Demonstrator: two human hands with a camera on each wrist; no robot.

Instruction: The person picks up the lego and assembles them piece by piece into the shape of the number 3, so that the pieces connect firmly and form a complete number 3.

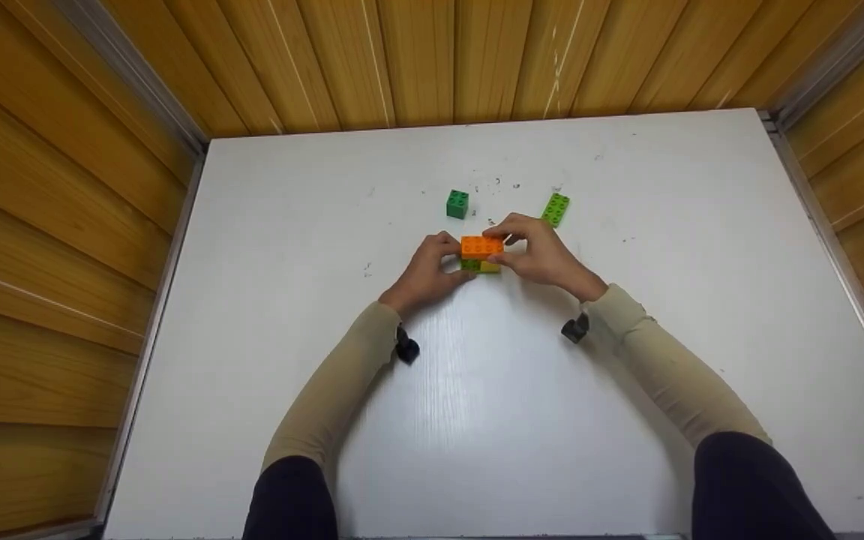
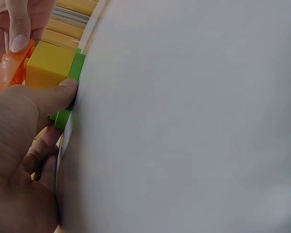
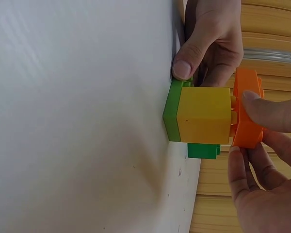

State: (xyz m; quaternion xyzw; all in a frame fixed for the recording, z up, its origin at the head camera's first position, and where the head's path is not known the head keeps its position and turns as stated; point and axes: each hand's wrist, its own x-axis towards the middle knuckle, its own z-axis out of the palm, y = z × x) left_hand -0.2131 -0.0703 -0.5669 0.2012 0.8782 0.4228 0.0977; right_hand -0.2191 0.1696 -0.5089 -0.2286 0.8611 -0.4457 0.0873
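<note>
Left hand (image 1: 430, 271) pinches one lime base plate (image 3: 171, 112) midway across the white tabletop (image 1: 522, 420); one green brick (image 1: 457, 205) stands nearer the far edge; one yellow block (image 3: 204, 115) tops the base plate — right hand (image 1: 543, 253) grips one orange brick (image 1: 480, 247) over it; past that hand, a second lime plate (image 1: 556, 207).

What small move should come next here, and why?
Probably pressing the orange brick straight down: the right hand pinches it above the yellow brick, whose studs show in the gap between them, while the left hand holds the green base.
</note>
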